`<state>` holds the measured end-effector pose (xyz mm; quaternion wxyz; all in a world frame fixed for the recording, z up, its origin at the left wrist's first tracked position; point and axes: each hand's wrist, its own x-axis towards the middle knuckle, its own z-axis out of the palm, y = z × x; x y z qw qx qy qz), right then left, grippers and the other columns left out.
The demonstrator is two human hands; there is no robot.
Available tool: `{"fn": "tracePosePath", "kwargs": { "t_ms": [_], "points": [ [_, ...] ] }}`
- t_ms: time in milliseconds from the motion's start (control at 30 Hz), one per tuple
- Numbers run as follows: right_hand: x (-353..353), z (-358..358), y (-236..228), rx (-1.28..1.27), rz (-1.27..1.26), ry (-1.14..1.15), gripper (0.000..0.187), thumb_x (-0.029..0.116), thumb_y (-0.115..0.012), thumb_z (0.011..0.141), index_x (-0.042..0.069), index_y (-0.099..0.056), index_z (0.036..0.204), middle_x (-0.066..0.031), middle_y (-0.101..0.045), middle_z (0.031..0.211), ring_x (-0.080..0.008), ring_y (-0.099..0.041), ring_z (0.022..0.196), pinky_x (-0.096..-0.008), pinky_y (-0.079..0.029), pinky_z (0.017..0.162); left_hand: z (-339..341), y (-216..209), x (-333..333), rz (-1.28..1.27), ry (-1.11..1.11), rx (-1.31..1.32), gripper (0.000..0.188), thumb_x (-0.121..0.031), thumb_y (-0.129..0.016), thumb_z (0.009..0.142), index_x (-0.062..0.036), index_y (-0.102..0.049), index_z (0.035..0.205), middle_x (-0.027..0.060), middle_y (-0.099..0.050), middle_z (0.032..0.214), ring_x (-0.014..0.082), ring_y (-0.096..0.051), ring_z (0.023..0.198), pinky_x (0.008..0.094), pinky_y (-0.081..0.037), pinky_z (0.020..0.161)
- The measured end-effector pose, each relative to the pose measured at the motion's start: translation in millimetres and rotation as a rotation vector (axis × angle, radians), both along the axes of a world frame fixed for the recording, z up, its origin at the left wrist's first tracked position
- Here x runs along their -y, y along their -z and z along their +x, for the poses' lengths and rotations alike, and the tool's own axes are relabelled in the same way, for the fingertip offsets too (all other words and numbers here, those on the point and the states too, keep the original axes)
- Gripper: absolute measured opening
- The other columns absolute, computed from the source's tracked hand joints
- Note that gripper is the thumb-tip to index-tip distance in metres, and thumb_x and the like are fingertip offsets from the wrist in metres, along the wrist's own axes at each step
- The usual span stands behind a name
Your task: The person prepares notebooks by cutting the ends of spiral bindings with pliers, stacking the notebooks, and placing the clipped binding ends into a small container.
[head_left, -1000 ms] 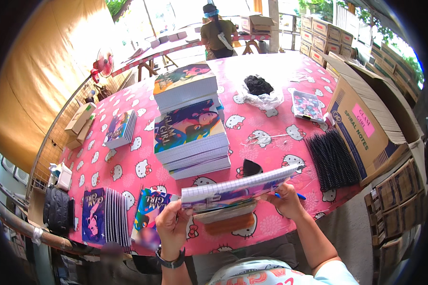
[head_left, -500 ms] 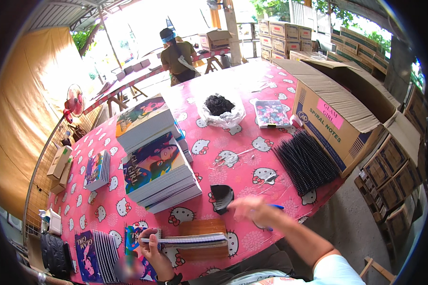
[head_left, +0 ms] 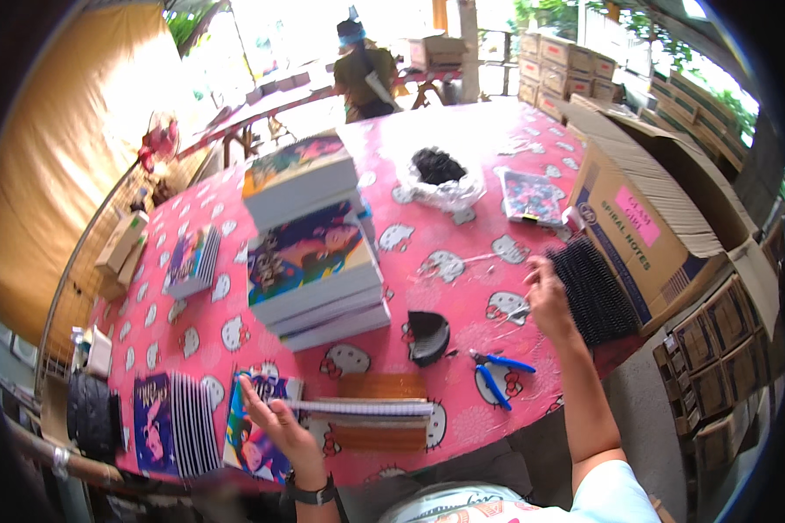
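My left hand (head_left: 283, 429) is at the left end of an unbound notebook (head_left: 362, 407), seen edge-on over a brown wooden block (head_left: 379, 437). Its fingers stretch upward, with the thumb apart and near the pages. Beneath that hand lies a colourful notebook (head_left: 251, 440). At the right, my right hand (head_left: 547, 301) reaches the left edge of a pile of black spiral coils (head_left: 591, 292); its fingers are slightly bent and apart, with no coil visible in them. Blue-handled pliers (head_left: 500, 375) lie below it. A black half-round piece (head_left: 428, 337) sits above the block.
Tall notebook stacks (head_left: 314, 270) stand left of centre, with a smaller stack (head_left: 192, 261) beyond and a bound row (head_left: 192, 427) near left. A plastic bag of black material (head_left: 442, 179), a plastic-wrapped pack (head_left: 530, 197) and an open carton (head_left: 641, 235) lie farther back. A person (head_left: 364, 74) stands beyond.
My right hand has moved up and right from beside the pliers to the coils, uncovering the pliers. My left hand's fingers have straightened from around the notebook's end. The view has shifted.
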<state>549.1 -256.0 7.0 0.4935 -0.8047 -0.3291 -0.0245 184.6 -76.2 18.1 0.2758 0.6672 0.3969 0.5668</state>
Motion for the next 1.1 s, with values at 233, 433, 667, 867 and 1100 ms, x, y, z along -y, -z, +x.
{"fn": "tracePosePath", "kwargs": {
  "t_ms": [233, 433, 667, 867, 1100],
  "points": [
    [15, -117, -93, -0.399, -0.090, -0.676, 0.038, 0.004, -0.053, 0.091, 0.008, -0.049, 0.128, -0.0034, -0.056, 0.086, -0.0113, -0.052, 0.073, -0.0260, -0.046, 0.068, 39, -35, 69, 0.305, 0.395, -0.709, 0.066, -0.054, -0.070, 0.071, -0.0088, -0.056, 0.117, 0.0057, -0.058, 0.102, 0.0265, -0.051, 0.108, 0.0601, -0.001, 0.109],
    [12, -148, -72, -0.152, -0.040, -0.817, 0.032, -0.001, -0.056, 0.087, 0.007, -0.059, 0.118, -0.0078, -0.062, 0.091, -0.0184, -0.062, 0.079, -0.0284, -0.050, 0.070, 57, -24, 72, 0.382, 0.346, -0.623, 0.031, -0.041, -0.070, 0.072, -0.0138, -0.064, 0.084, -0.0002, -0.056, 0.084, 0.0193, -0.054, 0.094, 0.0606, -0.004, 0.109],
    [5, -146, -65, -0.007, 0.029, -0.796, 0.029, -0.006, -0.070, 0.071, 0.005, -0.067, 0.098, -0.0078, -0.064, 0.090, -0.0188, -0.062, 0.082, -0.0301, -0.050, 0.072, 46, -38, 67, 0.318, 0.519, -0.524, 0.027, -0.025, -0.071, 0.073, -0.0136, -0.067, 0.098, 0.0021, -0.064, 0.100, 0.0200, -0.058, 0.100, 0.0500, -0.015, 0.109],
    [2, -144, -62, -0.046, 0.024, -0.910, 0.031, -0.007, -0.067, 0.073, 0.005, -0.065, 0.101, -0.0076, -0.062, 0.090, -0.0199, -0.061, 0.084, -0.0294, -0.050, 0.070, 38, -31, 57, 0.381, 0.538, -0.396, 0.021, -0.012, -0.074, 0.072, -0.0156, -0.069, 0.091, 0.0002, -0.066, 0.089, 0.0180, -0.063, 0.087, 0.0381, -0.032, 0.099],
    [0, -153, -78, -0.276, -0.072, -0.853, 0.041, 0.003, -0.074, 0.073, 0.003, -0.061, 0.112, -0.0059, -0.056, 0.085, -0.0175, -0.057, 0.075, -0.0288, -0.048, 0.066, 37, -41, 62, 0.343, 0.553, -0.424, 0.021, -0.011, -0.073, 0.073, -0.0184, -0.068, 0.092, -0.0024, -0.065, 0.087, 0.0167, -0.061, 0.083, 0.0396, -0.031, 0.096]
  ]
}}
